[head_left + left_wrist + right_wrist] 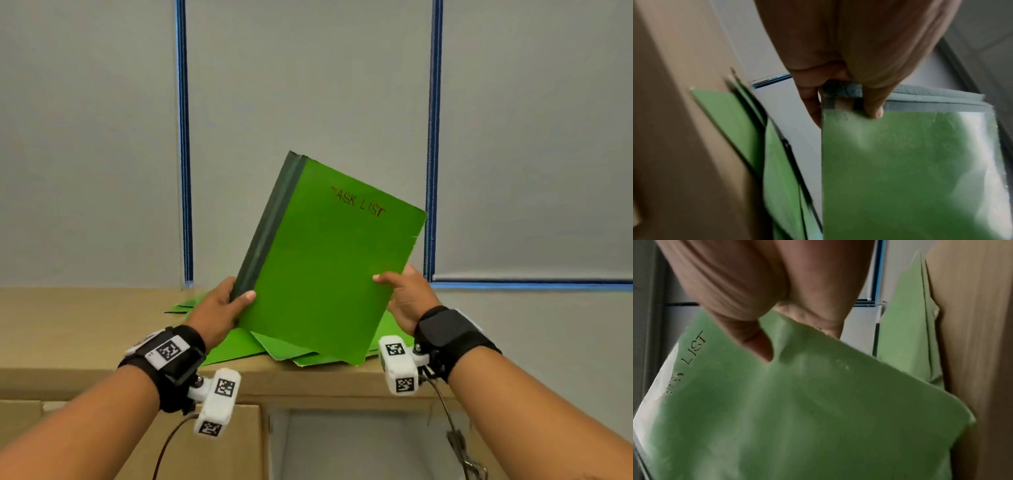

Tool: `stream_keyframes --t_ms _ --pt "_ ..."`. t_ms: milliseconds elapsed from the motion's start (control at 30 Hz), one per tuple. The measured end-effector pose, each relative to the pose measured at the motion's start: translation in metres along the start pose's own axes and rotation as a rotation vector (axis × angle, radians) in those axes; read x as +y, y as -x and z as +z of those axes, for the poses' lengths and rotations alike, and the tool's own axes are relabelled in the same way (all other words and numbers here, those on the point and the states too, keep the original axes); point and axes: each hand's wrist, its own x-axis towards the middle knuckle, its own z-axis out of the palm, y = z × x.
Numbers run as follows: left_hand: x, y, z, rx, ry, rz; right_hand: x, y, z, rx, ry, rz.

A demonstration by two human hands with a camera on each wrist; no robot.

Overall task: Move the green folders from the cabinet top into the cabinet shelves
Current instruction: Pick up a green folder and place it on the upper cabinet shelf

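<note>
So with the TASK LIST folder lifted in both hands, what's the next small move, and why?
Probably lower the TASK LIST folder toward the shelf opening below. Left hand grips its spine, right hand its open edge, and it is tilted up off the remaining folders on the cabinet top.

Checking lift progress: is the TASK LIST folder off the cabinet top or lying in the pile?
Off it: both hands hold the folder tilted above the pile.

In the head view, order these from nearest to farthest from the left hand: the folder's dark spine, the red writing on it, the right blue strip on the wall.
1. Dark spine: held in the left hand.
2. Red writing: upper right of the cover.
3. Right blue strip: far right, on the wall behind.
</note>
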Motion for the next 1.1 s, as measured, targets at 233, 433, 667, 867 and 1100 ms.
stream_keyframes --t_ms 233,433,667,867,1100 --pt "-0.058 0.034 0.026 -0.068 0.000 -0.113 0.060 0.027 -0.022 0.011 0.100 0.042" --pt "-0.119 0.079 0.075 -0.150 -0.012 -0.235 0.124 0.066 -0.038 0.036 0.161 0.148" --pt "-0.189 0.130 0.103 -0.209 0.155 -0.418 0.193 0.091 -0.064 0.014 0.182 0.264" --pt "-0.238 0.159 0.135 -0.344 0.118 -0.527 0.269 0.114 -0.098 0.036 0.193 0.503" --pt "-0.304 0.161 0.183 -0.308 -0.061 -0.586 0.337 0.103 -0.130 0.096 0.281 0.622"
